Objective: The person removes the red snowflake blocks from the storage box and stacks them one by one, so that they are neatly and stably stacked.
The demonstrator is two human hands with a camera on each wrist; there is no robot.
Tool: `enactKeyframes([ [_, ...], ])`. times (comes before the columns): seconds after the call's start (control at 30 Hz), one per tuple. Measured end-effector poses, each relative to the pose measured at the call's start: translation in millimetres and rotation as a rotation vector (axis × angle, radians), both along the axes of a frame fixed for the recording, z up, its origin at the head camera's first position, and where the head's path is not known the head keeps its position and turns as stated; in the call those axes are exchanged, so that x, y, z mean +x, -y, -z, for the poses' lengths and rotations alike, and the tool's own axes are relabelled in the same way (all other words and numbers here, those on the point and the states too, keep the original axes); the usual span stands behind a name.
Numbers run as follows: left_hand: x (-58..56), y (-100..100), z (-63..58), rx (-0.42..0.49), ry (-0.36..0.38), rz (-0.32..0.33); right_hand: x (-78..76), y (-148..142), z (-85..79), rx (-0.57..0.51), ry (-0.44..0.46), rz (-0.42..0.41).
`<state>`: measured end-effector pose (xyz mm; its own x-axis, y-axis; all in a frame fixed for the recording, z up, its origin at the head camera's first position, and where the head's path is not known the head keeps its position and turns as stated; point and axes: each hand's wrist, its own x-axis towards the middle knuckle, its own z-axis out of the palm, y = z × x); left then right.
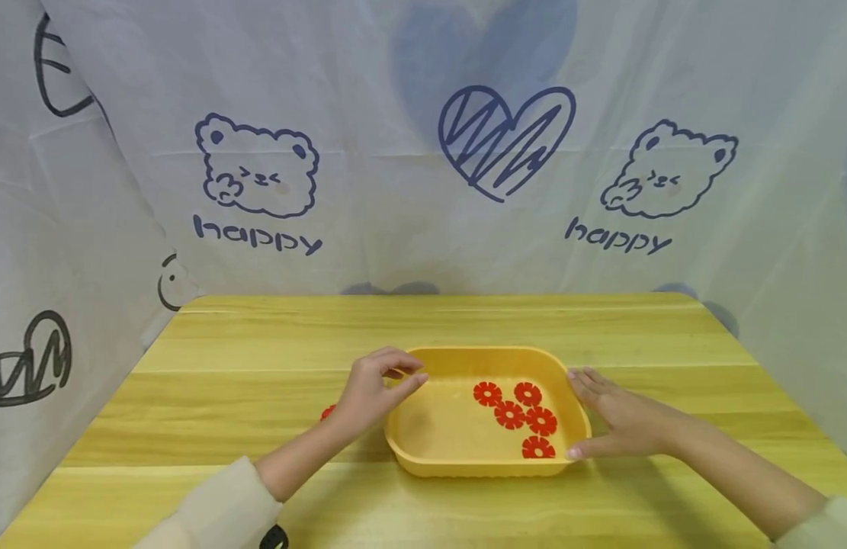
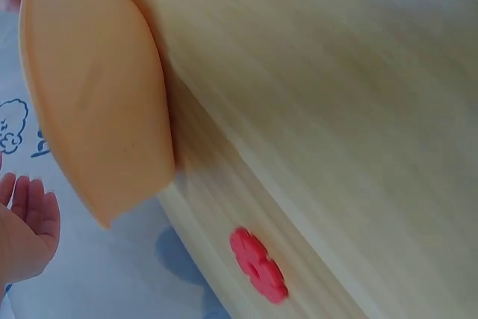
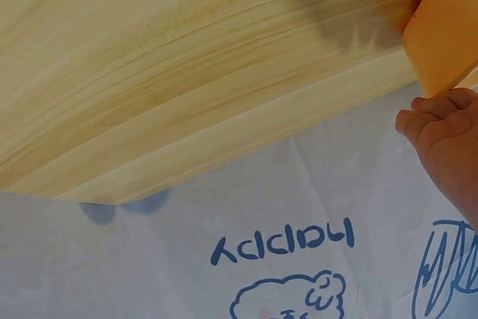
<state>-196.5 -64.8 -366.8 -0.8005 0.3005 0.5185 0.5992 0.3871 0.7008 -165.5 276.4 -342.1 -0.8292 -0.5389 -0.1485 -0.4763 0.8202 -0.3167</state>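
Head view looks down — nearer wrist views share the tray point(image 1: 481, 467).

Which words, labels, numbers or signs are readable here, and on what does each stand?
"happy", on the cloth, under the left bear
"happy", on the cloth, under the right bear
Left wrist view: one word, mostly hidden by the tray
Red pieces, tray: no readable text

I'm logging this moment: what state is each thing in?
Yellow tray: upright, partly filled
Five red pieces: inside, toward the tray's right
Sixth red piece: on the table, outside
Left hand: near the tray's left rim, apparently empty
Right hand: touching the tray's right side
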Motion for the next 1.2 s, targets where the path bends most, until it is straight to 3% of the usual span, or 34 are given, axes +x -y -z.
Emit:
enactKeyframes([
  [0.5, -5.2, -35, 3.2, -0.025, 0.012, 0.057, 0.5, -2, 0.8, -0.006, 0.009, 0.008],
  [0.93, -12.8, -63, 9.1, -0.058, -0.009, 0.069, 0.7, -3, 3.6, -0.012, 0.008, 0.006],
  [1.2, -19.1, -73, 12.4, -0.054, 0.059, 0.087, 0.0, -2, 2.4, -0.011, 0.003, 0.006],
])
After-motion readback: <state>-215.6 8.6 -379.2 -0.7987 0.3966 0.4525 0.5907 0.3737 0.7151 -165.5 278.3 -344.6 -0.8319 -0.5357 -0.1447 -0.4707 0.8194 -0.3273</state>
